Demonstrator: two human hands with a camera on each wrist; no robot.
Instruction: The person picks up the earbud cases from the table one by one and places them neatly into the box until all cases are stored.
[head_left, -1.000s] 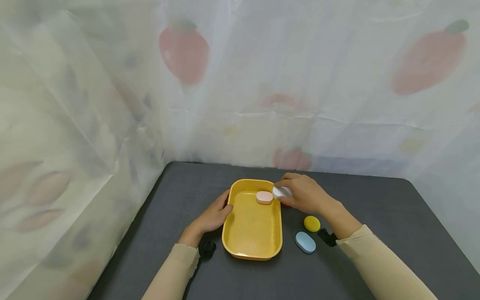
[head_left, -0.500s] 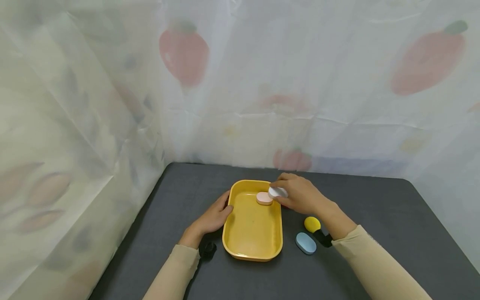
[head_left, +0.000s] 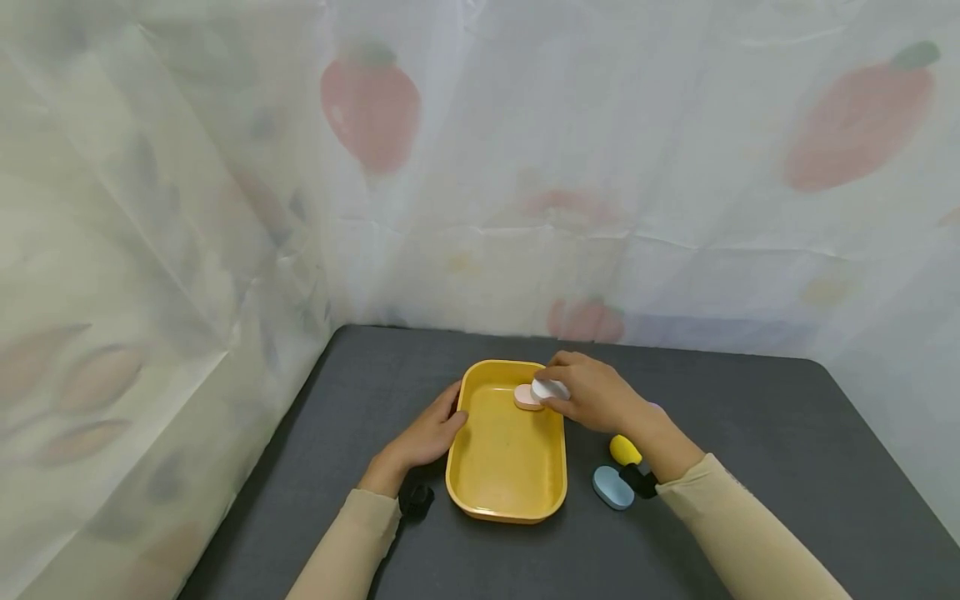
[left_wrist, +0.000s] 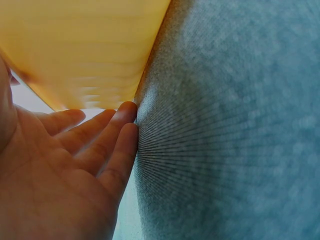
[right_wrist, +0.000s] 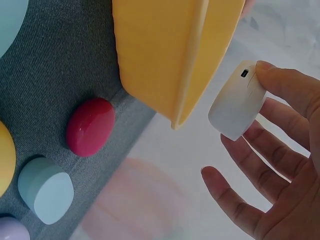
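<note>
My left hand holds the left side of a yellow tray, thumb over the rim, fingers along the outer wall in the left wrist view. Over the tray's far right corner, my right hand pinches a white rounded device. Its small dark port faces the camera in the right wrist view, where the thumb and fingers grip its edges. A pale pink oblong piece lies in the tray, partly covered by the white device. Whether the two touch cannot be told.
Right of the tray on the dark table lie a yellow round piece and a light blue oval. The right wrist view adds a red oval, a pale blue piece and a lilac one. A printed curtain hangs behind.
My right hand has moved left and slightly down in view with the white device, from the tray's right rim to beside the pink piece. The left hand and tray stay put.
</note>
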